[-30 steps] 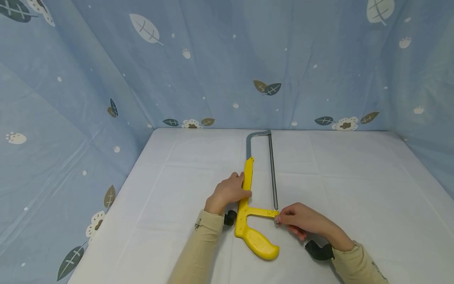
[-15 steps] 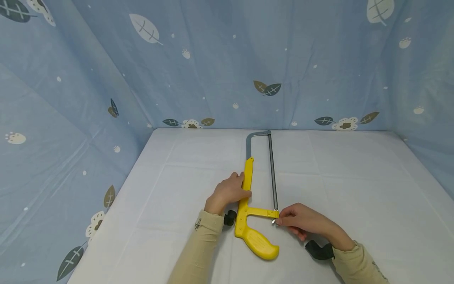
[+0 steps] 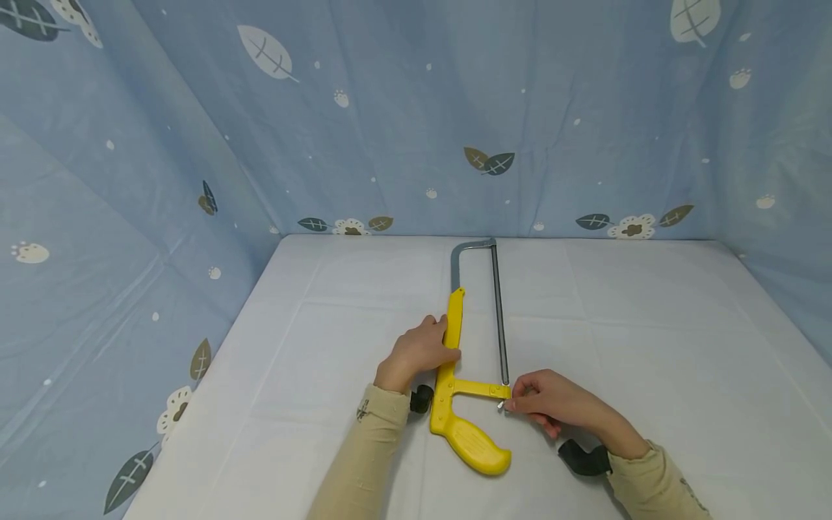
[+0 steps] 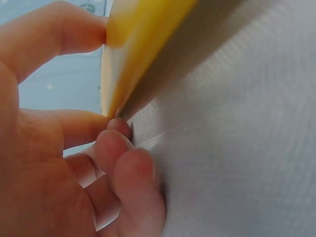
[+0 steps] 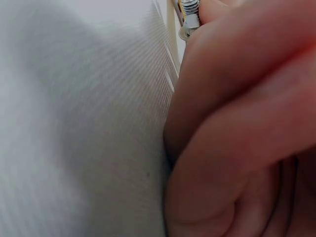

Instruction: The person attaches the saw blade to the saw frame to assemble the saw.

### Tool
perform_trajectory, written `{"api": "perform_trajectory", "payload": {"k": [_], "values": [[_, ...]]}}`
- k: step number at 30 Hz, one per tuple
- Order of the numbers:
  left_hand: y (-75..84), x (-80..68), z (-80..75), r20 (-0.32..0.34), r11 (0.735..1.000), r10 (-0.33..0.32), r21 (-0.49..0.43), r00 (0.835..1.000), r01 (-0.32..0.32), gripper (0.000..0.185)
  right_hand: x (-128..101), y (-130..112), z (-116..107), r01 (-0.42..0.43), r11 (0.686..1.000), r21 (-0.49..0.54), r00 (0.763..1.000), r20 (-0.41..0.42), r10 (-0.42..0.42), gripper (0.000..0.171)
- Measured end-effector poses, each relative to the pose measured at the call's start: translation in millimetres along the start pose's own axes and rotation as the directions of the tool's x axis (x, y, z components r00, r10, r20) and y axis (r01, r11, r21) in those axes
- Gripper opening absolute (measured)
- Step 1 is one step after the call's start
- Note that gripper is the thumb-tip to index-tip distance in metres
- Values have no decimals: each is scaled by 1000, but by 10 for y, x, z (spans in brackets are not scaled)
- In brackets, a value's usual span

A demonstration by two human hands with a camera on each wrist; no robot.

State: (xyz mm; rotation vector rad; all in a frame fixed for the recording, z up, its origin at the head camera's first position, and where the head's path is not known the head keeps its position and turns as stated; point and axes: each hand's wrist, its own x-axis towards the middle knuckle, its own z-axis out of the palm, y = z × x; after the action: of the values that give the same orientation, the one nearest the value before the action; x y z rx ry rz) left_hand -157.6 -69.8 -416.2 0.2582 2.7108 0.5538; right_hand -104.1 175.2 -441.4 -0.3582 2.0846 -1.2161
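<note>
A hacksaw (image 3: 471,439) with a yellow handle and frame lies flat on the white-covered table. Its grey front arm (image 3: 455,267) curves at the far end to meet the blade (image 3: 500,318), which runs down the right side. With thumb and fingers my left hand (image 3: 419,349) holds the yellow frame; the left wrist view shows the fingertips against its edge. My right hand (image 3: 559,401) is at the blade's near end, thumb and finger pinching the small metal wing nut (image 3: 501,406). In the right wrist view the threaded bolt (image 5: 189,7) shows beside the fingers, partly hidden.
The table (image 3: 338,289) has a creased white cover. Behind and to the left hangs a blue curtain (image 3: 403,108) with leaf and flower prints. A black wrist-worn piece (image 3: 583,459) sits by the right sleeve, another (image 3: 421,399) by the left.
The right fingers have shifted slightly to the right at the wing nut, and the nut now shows turned with a wing pointing left. The left hand and hacksaw stay put.
</note>
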Motion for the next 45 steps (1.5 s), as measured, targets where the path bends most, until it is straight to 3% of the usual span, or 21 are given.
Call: {"api": "perform_trajectory", "payload": {"k": [32,45], "values": [[-4,13,-1,3,1000,5,-8,1000,-5,76,-28,-57,4,-17,1000,-21,999,32,18,36],[-5,12,0,2,1000,2,2,1000,-2,76,-16,-17,-15,4,1000,-14,999,40,-3,29]]}}
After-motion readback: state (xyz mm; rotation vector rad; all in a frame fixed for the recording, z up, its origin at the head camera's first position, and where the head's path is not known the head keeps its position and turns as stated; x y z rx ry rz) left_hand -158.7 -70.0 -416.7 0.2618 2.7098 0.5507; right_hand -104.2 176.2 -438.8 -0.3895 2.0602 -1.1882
